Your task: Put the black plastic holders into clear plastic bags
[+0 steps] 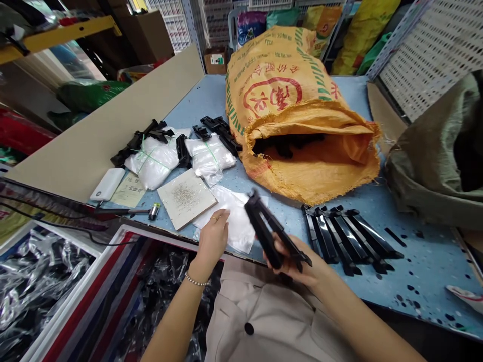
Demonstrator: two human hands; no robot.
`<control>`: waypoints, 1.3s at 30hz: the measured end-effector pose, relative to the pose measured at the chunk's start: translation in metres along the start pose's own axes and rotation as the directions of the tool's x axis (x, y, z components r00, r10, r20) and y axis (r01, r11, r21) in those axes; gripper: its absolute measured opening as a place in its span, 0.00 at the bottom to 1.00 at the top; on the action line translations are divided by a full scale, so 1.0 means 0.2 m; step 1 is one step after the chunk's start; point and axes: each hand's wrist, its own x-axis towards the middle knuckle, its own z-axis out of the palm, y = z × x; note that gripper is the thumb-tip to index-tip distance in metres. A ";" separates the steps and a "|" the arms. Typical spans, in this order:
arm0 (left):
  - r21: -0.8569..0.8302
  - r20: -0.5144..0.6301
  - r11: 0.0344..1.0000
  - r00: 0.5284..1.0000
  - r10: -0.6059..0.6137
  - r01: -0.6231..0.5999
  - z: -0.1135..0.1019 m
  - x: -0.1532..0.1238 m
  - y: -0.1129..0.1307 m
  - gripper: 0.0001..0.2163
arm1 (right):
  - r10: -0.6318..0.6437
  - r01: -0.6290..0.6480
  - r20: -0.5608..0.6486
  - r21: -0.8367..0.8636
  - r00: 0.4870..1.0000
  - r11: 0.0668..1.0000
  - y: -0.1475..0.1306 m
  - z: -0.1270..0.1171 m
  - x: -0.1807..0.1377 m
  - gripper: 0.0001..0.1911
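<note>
My right hand is closed around a long black plastic part, which it holds tilted just above the near table edge. My left hand reaches to a clear plastic bag lying on the blue table; its fingers are curled with the tips pinched together at the bag, and what they pinch is too small to make out. A white tile sprinkled with tiny bits lies just left of the bag. A row of several similar black parts lies to the right of my right hand.
A big open orange woven sack with black parts inside lies mid-table. White bags of small pieces and loose black parts sit at the back left, with a white power bank and a small hammer. A green sack is at right.
</note>
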 end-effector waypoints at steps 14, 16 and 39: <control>-0.361 0.204 0.894 0.914 0.352 -0.264 -0.08 -0.26 0.35 0.27 | -0.384 0.259 -0.004 -0.732 0.923 0.630 0.11 0.08 0.06 0.14; -0.339 0.187 0.921 0.945 0.267 -0.193 -0.23 -0.31 0.32 0.18 | -0.271 0.281 0.150 -0.788 0.951 0.548 0.06 0.06 -0.03 0.16; -0.152 0.384 0.920 0.879 -0.281 0.361 -0.17 -0.27 -0.02 0.11 | -0.517 -0.360 -0.192 -0.900 0.834 -0.247 -0.11 -0.36 -0.26 0.24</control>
